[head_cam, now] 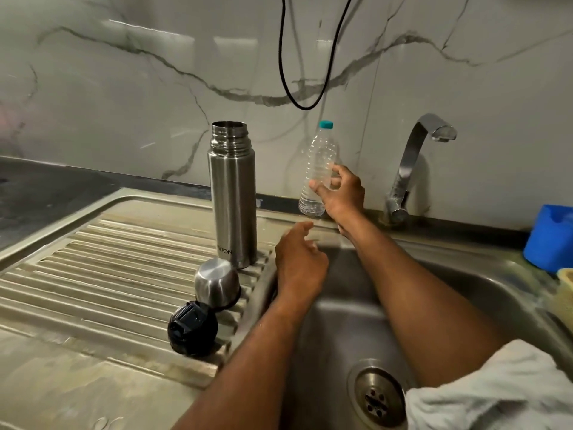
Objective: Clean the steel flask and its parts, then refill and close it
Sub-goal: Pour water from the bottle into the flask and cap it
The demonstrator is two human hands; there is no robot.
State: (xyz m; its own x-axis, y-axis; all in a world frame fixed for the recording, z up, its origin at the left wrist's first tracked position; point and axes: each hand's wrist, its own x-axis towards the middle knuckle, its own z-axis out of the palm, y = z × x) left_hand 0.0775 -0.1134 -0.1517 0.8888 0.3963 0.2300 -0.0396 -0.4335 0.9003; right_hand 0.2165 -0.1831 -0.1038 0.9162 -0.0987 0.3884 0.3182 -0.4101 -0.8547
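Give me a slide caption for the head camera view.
Right hand reaches the plastic bottle beside the open steel flask on the drainboard.
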